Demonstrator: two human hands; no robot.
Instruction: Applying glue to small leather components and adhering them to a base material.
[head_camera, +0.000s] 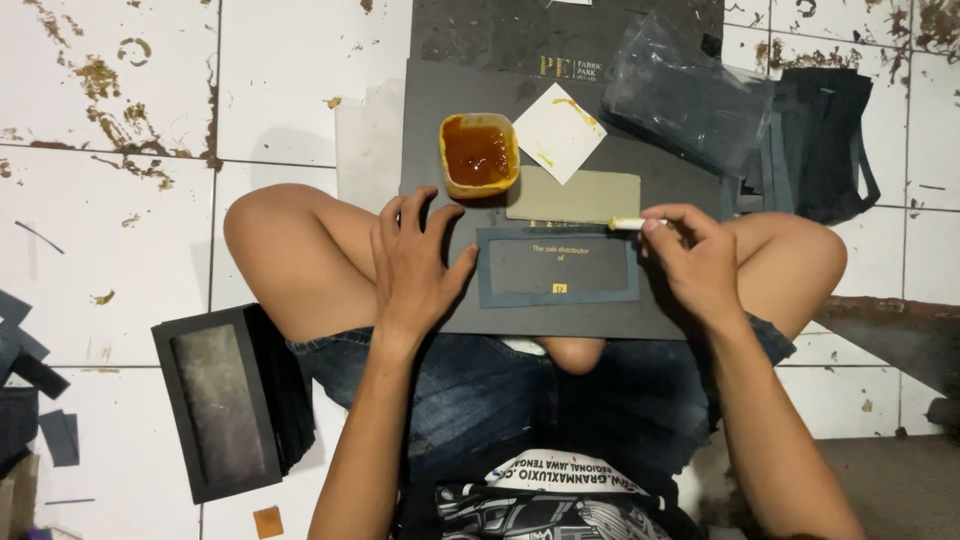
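Note:
I sit cross-legged on a tiled floor with a dark board (590, 318) across my legs. On it lies a dark rectangular sheet with a blue-grey border (557, 266). My left hand (412, 262) rests flat on the board, fingers spread, touching the sheet's left end. My right hand (692, 258) pinches a small whitish stick (628, 223) at the sheet's upper right corner. Just beyond the sheet lie a grey-beige card (572, 195), a yellow tub of brown glue (479, 153) and a white paper square (558, 131) smeared with glue.
A clear plastic bag (690, 95) and a pile of dark sheets (825, 140) lie at the upper right. A stack of black-framed panels (225, 400) sits by my left knee. Dark scraps (25, 390) lie at the far left. The white tiles (110, 230) are glue-stained.

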